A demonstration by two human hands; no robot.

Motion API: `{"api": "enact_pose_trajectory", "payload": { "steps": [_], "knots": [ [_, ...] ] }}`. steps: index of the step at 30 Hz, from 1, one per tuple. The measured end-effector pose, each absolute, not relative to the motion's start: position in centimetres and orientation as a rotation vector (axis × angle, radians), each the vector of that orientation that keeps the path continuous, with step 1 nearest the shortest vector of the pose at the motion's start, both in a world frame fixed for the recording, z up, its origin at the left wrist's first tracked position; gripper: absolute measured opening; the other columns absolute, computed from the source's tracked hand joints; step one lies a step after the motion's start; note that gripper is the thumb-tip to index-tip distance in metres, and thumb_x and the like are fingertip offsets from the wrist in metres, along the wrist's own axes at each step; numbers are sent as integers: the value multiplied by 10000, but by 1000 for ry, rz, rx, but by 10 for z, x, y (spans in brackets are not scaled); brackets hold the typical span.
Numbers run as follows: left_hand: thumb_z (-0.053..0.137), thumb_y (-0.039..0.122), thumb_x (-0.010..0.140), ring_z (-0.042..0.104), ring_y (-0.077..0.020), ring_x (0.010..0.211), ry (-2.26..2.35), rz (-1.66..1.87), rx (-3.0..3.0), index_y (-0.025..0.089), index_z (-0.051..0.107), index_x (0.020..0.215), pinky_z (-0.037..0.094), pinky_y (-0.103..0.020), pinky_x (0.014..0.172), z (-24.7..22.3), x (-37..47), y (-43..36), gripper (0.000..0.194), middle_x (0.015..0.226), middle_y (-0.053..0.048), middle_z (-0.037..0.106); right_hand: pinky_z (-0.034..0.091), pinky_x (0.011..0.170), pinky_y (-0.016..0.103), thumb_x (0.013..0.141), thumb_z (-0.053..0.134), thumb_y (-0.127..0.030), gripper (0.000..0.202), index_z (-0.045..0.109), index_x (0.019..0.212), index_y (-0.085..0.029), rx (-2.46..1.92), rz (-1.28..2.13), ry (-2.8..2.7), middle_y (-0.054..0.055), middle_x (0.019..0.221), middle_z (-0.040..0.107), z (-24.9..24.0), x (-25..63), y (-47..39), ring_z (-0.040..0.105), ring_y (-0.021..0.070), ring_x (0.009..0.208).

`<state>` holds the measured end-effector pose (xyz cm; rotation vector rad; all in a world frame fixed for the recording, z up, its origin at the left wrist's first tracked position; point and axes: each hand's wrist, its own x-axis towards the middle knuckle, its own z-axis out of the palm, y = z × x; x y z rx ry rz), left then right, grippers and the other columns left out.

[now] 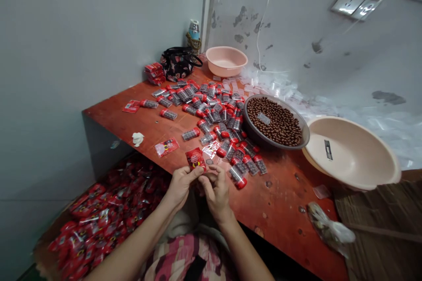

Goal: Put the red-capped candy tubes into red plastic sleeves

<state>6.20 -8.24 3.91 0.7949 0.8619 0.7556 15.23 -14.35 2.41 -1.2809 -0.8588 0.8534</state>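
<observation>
At the near edge of a scuffed red-orange wooden bench, a person's left hand pinches a small, red, glossy printed packet between thumb and fingers. The packet juts from the fingertips toward the far side, its far end tilting slightly left; it looks nearly square, so its long axis is hard to call. The right hand curls just beside it, thumb and fingers drawn close together at the packet's near right corner.

To the right of both hands, and nearer the right one, lies a clear plastic tube of dark balls with a red cap, its long axis running from far left to near right, cap end nearest the person. A flat red-and-pink printed card rests to the far left, nearer the left hand.

The left thumb covers the packet's near edge, and whether the right fingers grip the packet or something else cannot be told. At near left, a heap of shiny red packages sits partly in shadow below the bench, single pieces hard to separate.
</observation>
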Motion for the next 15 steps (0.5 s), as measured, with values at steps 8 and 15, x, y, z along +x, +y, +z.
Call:
{"api": "enact_pose_trajectory", "payload": {
  "steps": [8, 15],
  "knots": [
    [635, 306, 681, 469, -96, 402, 753, 654, 800, 89, 592, 552, 364, -216, 391, 37, 56, -83, 256, 470, -17, 537, 433, 331, 159, 769, 576, -276, 235, 397, 912, -221, -974, 1219, -535, -84, 547, 555, 21, 153, -140, 565, 101, 421],
    [723, 284, 578, 532, -111, 544, 984, 853, 682, 92, 633, 640, 437, -237, 555, 27, 53, -79, 221, 576, -18, 601, 534, 620, 255, 710, 640, -220, 248, 509, 917, -183, -1023, 1252, -564, 0, 792, 624, 16, 149, -150, 620, 138, 733]
  ]
}}
